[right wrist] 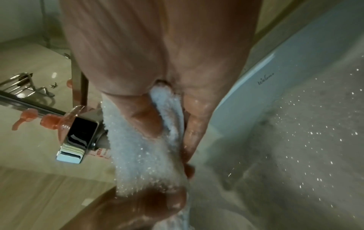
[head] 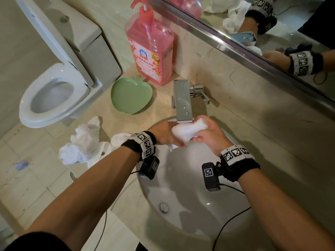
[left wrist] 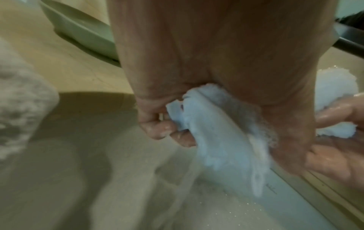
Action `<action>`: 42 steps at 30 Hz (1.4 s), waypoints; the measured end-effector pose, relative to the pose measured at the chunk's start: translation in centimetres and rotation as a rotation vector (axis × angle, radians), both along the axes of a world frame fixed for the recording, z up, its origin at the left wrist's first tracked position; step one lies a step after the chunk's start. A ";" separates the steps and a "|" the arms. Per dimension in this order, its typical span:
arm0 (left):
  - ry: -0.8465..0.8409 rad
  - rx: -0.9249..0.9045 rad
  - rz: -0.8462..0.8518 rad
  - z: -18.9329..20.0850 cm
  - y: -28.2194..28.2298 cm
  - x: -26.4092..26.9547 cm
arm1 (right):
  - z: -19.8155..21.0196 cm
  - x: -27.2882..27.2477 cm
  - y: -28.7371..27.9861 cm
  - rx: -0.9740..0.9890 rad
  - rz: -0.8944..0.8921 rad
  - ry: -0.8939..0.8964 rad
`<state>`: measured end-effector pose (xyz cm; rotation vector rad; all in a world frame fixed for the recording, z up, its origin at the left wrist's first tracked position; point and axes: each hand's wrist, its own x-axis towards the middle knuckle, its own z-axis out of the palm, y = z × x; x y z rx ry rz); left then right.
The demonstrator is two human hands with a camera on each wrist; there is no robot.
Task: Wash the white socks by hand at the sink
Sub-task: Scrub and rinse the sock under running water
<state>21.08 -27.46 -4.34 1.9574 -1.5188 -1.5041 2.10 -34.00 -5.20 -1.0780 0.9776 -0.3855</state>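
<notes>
Rubbing a soapy white sock over the sink

I am gripping it just below the faucet, left hand and right hand each curled round an end. Soaked, limp and slippery, I judge; bunched fabric gives the surest hold. More socks are waiting on the counter.

A home bathroom: a round sink lies under the hands, its chrome tap just beyond them, a toilet stands off to their left, and a mirror hangs beyond the beige stone surface.
</notes>
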 end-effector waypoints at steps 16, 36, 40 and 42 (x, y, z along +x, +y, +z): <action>-0.609 -0.356 -0.237 0.8 -1.6 -1.1 | -0.4 2.9 -1.3 -0.346 0.520 0.639; -0.469 -0.122 -0.206 -0.6 -1.8 -1.0 | 0.9 3.3 -0.8 -1.064 0.801 0.826; -0.247 -0.033 -0.163 -0.4 -0.7 0.1 | 1.5 3.1 -0.6 -0.896 0.880 0.553; -0.420 -0.083 -0.219 -0.6 -0.1 0.5 | 1.3 3.0 -0.1 -0.807 0.762 0.453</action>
